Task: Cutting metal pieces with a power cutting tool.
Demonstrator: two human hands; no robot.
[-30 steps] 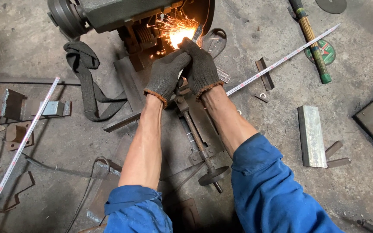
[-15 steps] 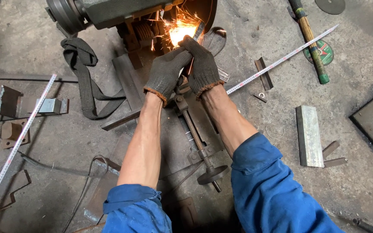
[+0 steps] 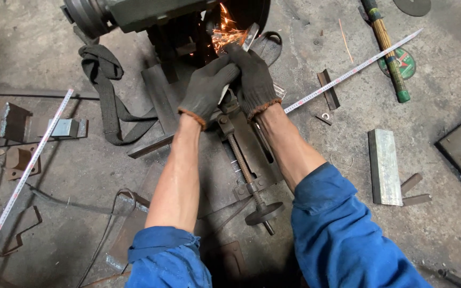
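Note:
Both my hands wear dark knit gloves and reach up to a cut-off machine at the top of the head view. My left hand and my right hand are closed together around a flat metal strip, whose upper end shows above my right fingers. The strip's tip meets the dark disc, and orange sparks fly off to the left. Under my wrists a vise screw with a round handwheel runs along the machine's base plate.
A black strap loops left of the machine. Two steel rulers lie on the concrete floor, one at the left, one at the upper right. A hammer, a flat steel bar and metal offcuts lie around.
The view has drifted slightly so hands and machine sit lower right in frame. The bright spark burst has shrunk to a thinner spray. Both hands keep their hold on the strip.

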